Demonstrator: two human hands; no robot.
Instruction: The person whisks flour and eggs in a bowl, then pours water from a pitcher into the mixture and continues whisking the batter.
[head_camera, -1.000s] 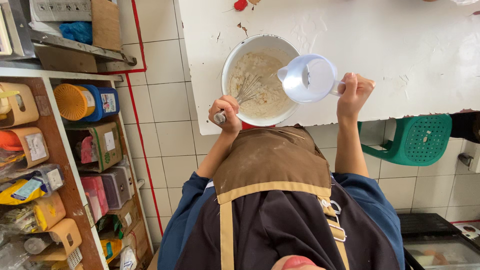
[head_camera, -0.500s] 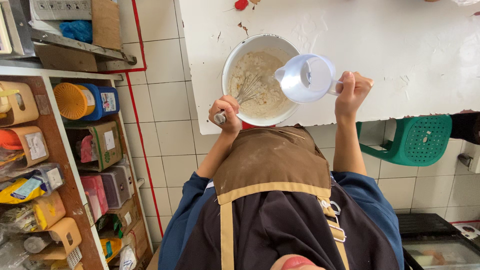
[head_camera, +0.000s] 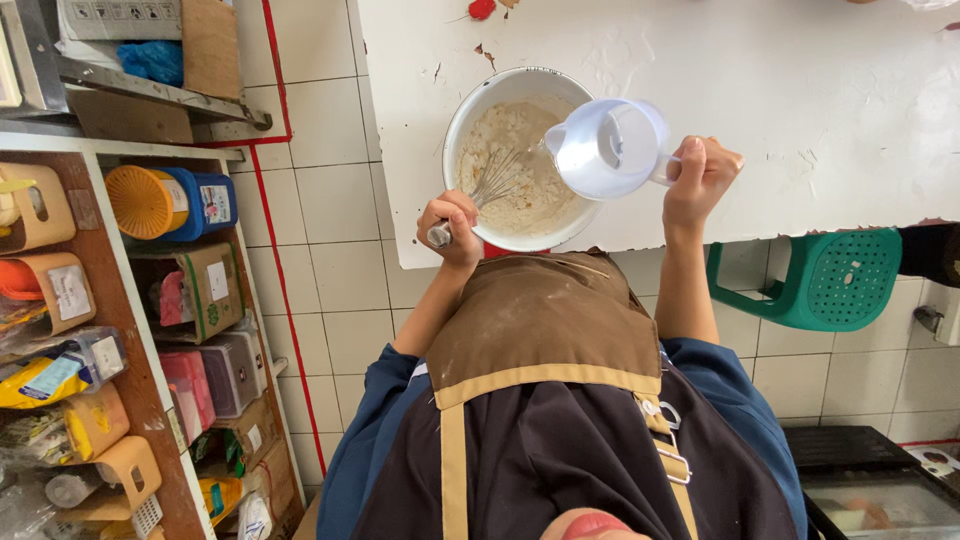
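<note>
A brown apron (head_camera: 545, 330) w/ a tan edge is seen closest to the camera, worn over a dark top w/ blue sleeves. Flour dust is seen on the apron.

Past the apron, the left hand (head_camera: 452, 228) is closed tight around the metal handle of a wire whisk (head_camera: 488, 187). The handle is held at the near rim of the bowl, and the whisk's wires are set down in the mix.

The right hand (head_camera: 700, 178) is closed around the handle of a clear plastic jug (head_camera: 610, 148). The jug is held tipped on its side, w/ its spout over the bowl's right rim. Whether anything is coming out can't be told.

The white bowl (head_camera: 462, 130) is placed on the near edge of a white table (head_camera: 800, 100), right in front of the person. A pale, lumpy batter (head_camera: 510, 140) is seen inside it. The table top is scratched and chipped, and a small red thing (head_camera: 482, 9) is seen at its far edge.

Under the table, on the right, a green plastic stool (head_camera: 830, 280) is seen on the tiled floor (head_camera: 340, 200). On the left, a wooden shelf (head_camera: 130, 400) is filled w/ boxes, bags and tubs, incl. an orange-lidded blue tub (head_camera: 170, 202).
</note>
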